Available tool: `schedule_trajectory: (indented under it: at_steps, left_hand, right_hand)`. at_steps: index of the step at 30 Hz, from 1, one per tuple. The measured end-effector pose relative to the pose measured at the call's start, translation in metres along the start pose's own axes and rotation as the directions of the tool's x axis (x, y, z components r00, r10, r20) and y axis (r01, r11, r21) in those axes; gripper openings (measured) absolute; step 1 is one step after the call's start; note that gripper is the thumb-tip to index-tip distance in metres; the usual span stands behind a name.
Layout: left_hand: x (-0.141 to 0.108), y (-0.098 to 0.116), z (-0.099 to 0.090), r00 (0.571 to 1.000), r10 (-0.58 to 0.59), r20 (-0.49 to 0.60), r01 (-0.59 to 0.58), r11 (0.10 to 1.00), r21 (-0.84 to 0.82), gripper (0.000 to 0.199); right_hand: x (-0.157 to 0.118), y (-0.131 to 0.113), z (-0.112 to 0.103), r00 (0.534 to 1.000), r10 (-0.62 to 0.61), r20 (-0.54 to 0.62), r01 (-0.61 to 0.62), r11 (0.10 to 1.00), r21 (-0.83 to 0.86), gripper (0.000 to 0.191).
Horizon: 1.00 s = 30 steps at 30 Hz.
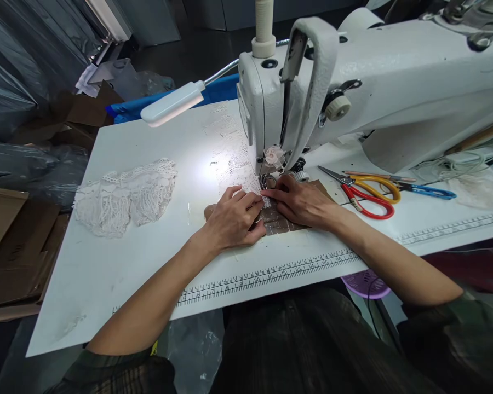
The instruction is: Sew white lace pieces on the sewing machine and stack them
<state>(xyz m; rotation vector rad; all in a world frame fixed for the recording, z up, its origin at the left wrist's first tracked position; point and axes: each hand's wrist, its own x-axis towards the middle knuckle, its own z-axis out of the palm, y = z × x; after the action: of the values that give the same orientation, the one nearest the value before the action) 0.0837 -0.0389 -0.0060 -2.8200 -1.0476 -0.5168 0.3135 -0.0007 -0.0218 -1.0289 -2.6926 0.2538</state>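
White lace (235, 158) runs across the machine bed and in under the needle area of a white sewing machine (267, 109). My left hand (236, 219) rests beside the presser foot (267, 181), its fingers bent and pressing on the lace. From the right, my right hand (302, 202) reaches close to the foot, index finger pointing left onto the lace edge, the other fingers curled. Both hands hold the lace down. Beneath them lies a brown sheet (279, 221), partly covered. The fingertips nearly meet, and the needle point is hidden.
A separate scalloped lace piece (125, 197) lies at left on the white table (148, 273). Red-and-yellow-handled scissors (367, 200) and a blue-handled tool (429, 191) lie right. A lamp (172, 104) hangs over the table. A printed ruler (271, 275) follows the front edge.
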Motion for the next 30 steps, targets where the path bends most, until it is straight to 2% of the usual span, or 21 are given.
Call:
schedule_trajectory:
  at_steps: [5,10,14,25,30]
  left_hand:
    - [0.000,-0.001,0.001,1.000,-0.017,0.013,0.017,1.000,0.007,0.035]
    - [0.001,-0.003,0.003,1.000,-0.029,0.005,0.029,1.000,0.001,0.036]
    - [0.002,-0.005,0.005,0.999,-0.039,0.000,0.039,0.999,-0.001,0.038]
    - [0.008,-0.005,0.007,0.991,-0.132,0.038,0.131,0.991,0.017,0.037]
    - [0.010,-0.005,0.007,0.985,-0.160,0.066,0.159,0.987,0.010,0.040]
  right_hand:
    - [-0.002,0.000,0.002,1.000,-0.025,-0.007,0.025,1.000,-0.001,0.043]
    - [-0.004,-0.004,0.002,0.999,0.022,-0.025,-0.022,1.000,-0.006,0.044]
    - [-0.006,-0.005,0.002,1.000,-0.009,-0.027,0.010,1.000,0.025,0.041]
    - [-0.010,-0.016,0.008,0.999,0.033,-0.043,-0.037,0.995,-0.091,0.043]
    - [-0.012,-0.015,0.000,0.994,0.093,-0.060,-0.092,0.996,0.010,0.044]
